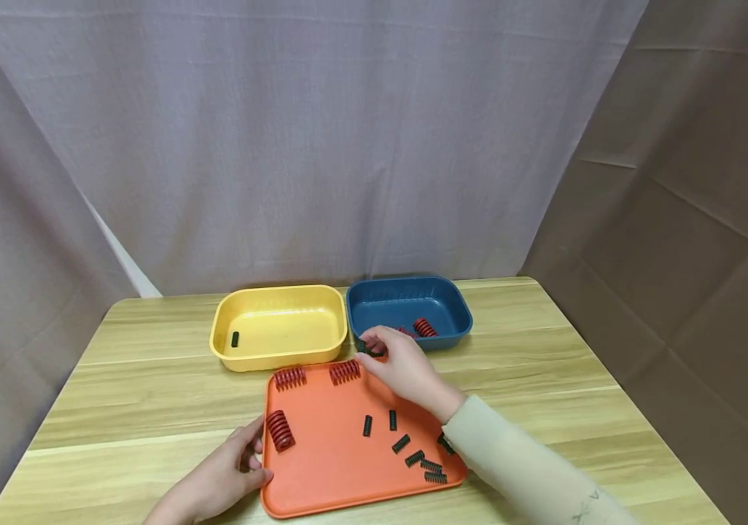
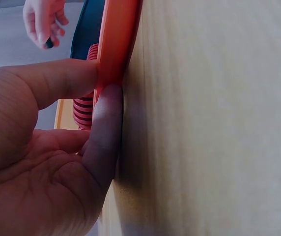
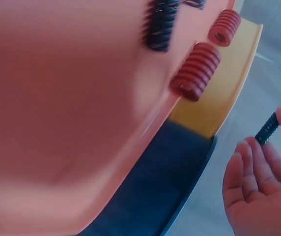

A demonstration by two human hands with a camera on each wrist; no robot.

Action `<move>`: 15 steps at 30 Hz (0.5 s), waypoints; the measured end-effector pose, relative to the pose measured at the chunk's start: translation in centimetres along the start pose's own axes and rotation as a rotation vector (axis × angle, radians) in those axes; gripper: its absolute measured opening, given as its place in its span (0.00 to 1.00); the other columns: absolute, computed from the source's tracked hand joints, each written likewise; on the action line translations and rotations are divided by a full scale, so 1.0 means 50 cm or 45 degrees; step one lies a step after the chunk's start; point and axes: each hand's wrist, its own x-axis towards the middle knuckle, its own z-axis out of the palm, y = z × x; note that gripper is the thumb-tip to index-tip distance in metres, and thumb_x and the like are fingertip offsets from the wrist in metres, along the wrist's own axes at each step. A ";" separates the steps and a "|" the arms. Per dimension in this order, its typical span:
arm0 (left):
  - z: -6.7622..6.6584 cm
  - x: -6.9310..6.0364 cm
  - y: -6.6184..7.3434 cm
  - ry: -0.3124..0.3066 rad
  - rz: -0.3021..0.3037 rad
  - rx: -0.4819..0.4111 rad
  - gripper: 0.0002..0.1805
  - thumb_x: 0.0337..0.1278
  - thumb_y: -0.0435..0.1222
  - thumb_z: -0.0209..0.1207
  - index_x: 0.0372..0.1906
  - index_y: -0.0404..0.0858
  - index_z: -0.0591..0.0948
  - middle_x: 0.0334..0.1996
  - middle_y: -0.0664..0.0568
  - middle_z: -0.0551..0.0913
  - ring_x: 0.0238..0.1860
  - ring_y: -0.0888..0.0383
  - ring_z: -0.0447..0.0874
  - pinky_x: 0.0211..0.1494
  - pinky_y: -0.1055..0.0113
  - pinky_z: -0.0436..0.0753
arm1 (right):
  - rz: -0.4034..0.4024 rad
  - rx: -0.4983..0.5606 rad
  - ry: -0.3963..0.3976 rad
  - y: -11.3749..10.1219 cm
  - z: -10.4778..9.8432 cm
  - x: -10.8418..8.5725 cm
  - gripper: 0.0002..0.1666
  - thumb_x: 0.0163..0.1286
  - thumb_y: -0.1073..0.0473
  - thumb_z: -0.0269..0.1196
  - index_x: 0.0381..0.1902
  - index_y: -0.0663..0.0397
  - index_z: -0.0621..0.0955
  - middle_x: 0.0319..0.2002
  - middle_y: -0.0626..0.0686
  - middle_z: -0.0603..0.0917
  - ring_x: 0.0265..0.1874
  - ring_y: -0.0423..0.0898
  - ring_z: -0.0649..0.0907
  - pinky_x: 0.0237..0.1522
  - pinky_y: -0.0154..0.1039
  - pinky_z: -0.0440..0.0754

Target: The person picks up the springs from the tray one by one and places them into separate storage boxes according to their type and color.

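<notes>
My right hand (image 1: 410,372) is raised over the far edge of the orange tray (image 1: 334,456), by the front of the blue bin. Between its thumb and fingertips it pinches a small dark spring (image 3: 267,129). My left hand (image 1: 223,474) holds the tray's left rim, thumb on one side and fingers beneath, as the left wrist view shows. Three thick red springs lie on the tray: one (image 1: 280,430) near the left hand, two (image 1: 291,378) along the far edge. Several small dark springs (image 1: 401,443) are scattered over the tray's right part.
Behind the tray, a yellow bin (image 1: 278,359) holds one small dark spring (image 1: 235,339). Beside it on the right, a blue bin (image 1: 462,332) contains red springs (image 1: 424,327). All stand on a wooden table (image 1: 151,386) with curtains (image 1: 282,146) behind.
</notes>
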 end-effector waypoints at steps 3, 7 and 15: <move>-0.001 0.000 -0.002 -0.003 -0.010 -0.016 0.47 0.50 0.31 0.68 0.72 0.25 0.54 0.42 0.47 0.68 0.38 0.58 0.70 0.38 0.71 0.72 | -0.003 -0.046 0.050 -0.022 0.020 0.017 0.20 0.65 0.48 0.66 0.50 0.51 0.80 0.43 0.50 0.82 0.41 0.46 0.80 0.45 0.42 0.78; -0.001 -0.001 0.000 0.002 -0.015 0.008 0.47 0.50 0.31 0.68 0.72 0.25 0.55 0.42 0.47 0.67 0.38 0.58 0.70 0.38 0.71 0.72 | -0.023 -0.120 0.100 -0.047 0.046 0.039 0.22 0.66 0.46 0.65 0.52 0.52 0.80 0.43 0.49 0.81 0.42 0.47 0.79 0.45 0.42 0.77; 0.001 -0.001 0.005 -0.002 -0.028 0.041 0.46 0.52 0.32 0.67 0.72 0.27 0.55 0.42 0.47 0.68 0.38 0.57 0.71 0.38 0.70 0.73 | -0.029 -0.198 0.090 -0.070 0.086 0.084 0.22 0.68 0.46 0.62 0.55 0.51 0.79 0.46 0.47 0.80 0.44 0.44 0.77 0.44 0.40 0.77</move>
